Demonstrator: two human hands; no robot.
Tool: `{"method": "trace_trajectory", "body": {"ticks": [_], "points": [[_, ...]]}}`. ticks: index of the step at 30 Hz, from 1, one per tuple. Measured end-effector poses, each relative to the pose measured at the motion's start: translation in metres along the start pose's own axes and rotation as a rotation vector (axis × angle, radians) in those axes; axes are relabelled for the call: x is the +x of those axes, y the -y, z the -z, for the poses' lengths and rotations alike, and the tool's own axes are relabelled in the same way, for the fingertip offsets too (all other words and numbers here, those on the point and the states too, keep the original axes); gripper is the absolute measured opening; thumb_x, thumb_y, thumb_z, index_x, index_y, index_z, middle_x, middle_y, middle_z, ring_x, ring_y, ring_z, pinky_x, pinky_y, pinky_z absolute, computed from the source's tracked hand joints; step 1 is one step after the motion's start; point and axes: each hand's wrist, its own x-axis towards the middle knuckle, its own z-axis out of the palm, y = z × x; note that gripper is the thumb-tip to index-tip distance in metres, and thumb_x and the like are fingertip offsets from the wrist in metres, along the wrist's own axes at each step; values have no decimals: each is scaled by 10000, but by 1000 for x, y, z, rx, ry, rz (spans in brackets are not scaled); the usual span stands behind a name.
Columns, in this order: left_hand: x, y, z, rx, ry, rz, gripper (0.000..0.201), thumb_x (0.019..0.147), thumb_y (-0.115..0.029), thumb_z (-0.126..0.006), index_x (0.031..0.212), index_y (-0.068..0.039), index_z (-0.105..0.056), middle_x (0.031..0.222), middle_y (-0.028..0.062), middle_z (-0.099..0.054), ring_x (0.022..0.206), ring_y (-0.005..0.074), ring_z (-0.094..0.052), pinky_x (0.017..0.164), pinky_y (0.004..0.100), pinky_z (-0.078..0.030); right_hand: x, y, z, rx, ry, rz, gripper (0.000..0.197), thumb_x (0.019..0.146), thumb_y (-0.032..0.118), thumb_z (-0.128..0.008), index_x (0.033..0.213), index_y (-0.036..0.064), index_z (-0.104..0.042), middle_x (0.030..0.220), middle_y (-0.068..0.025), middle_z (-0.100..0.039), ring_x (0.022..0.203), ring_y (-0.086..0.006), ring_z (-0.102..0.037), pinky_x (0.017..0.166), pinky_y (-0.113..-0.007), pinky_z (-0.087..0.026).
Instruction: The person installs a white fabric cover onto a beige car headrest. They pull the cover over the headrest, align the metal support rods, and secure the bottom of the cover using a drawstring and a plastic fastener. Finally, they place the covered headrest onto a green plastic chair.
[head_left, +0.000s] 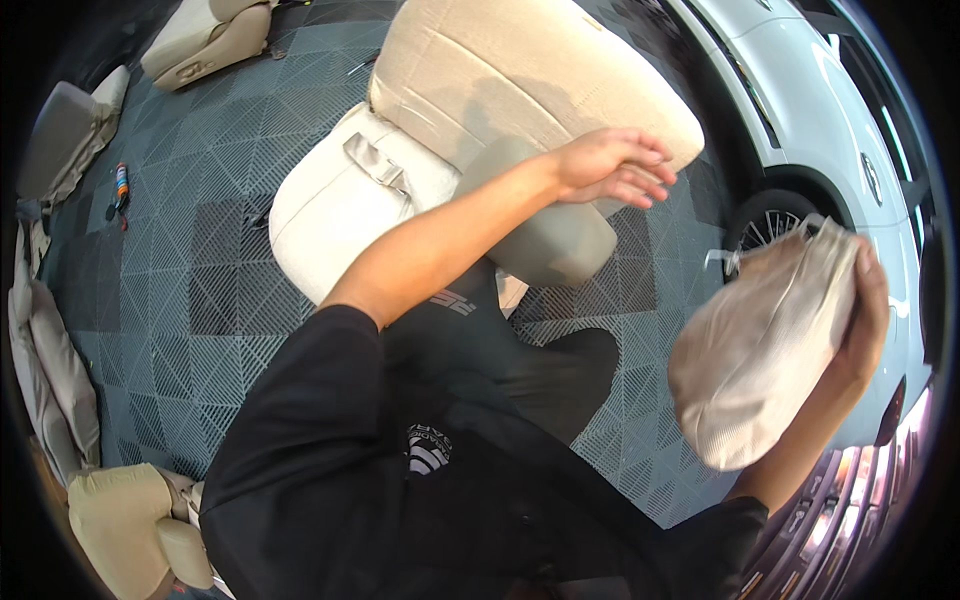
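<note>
The right hand [872, 312] grips a beige fabric cover [760, 350] along its right edge, fingers closed on it and partly hidden; the cover is raised above the floor [640, 440], near the wheel of a pale car [835, 110]. The left hand [615, 168] is bare, fingers loosely parted, over a beige car seat [470, 70]; I cannot tell whether they touch

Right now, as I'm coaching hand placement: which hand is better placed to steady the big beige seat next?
Probably the left hand: it looks empty and extends over the beige seat. The right hand is off to the side, holding a beige fabric piece.
</note>
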Motion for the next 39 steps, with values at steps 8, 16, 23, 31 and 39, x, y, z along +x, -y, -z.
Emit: {"method": "trace_trajectory", "body": {"ticks": [8,16,23,31,39], "points": [[0,65,-38,-322,81,-93,670,997,-580,-409,1519,-174,-302,1536,87,-359,1352,269,-421,1111,474,-370,31,42,46,628,480,287,463,1024,205,-379,1377,-83,-461,1396,-219,-529,1302,-318,-511,1141,-437,-352],[23,77,-36,-1302,664,-94,926,899,-807,-270,1477,-90,-366,1462,126,-462,1318,269,-471,1110,460,-377,20,-11,17,689,160,91,567,1021,372,-356,1289,-99,-522,1231,-227,-637,1102,-324,-646,989,-432,-501],[-11,48,-39,-670,27,-172,811,907,-782,-315,1183,-50,-525,1253,229,-574,1212,322,-558,1047,478,-458,-24,-10,-24,-143,177,80,261,800,223,-768,896,-8,-692,837,-28,-650,764,-98,-586,706,-249,-444],[-26,19,3,-229,-4,-364,722,923,-628,-436,1365,-57,-436,1352,202,-516,1276,310,-484,1114,469,-349,11,31,-5,317,501,561,179,808,165,-570,873,5,-615,768,-103,-589,721,-213,-595,766,-368,-516],[6,-12,-41,590,302,-197,431,817,-316,-679,1111,0,-674,1232,138,-637,1135,211,-585,988,322,-413,11,65,20,453,300,392,111,909,145,-544,848,65,-592,697,-25,-494,691,-116,-545,727,-291,-510]]}}
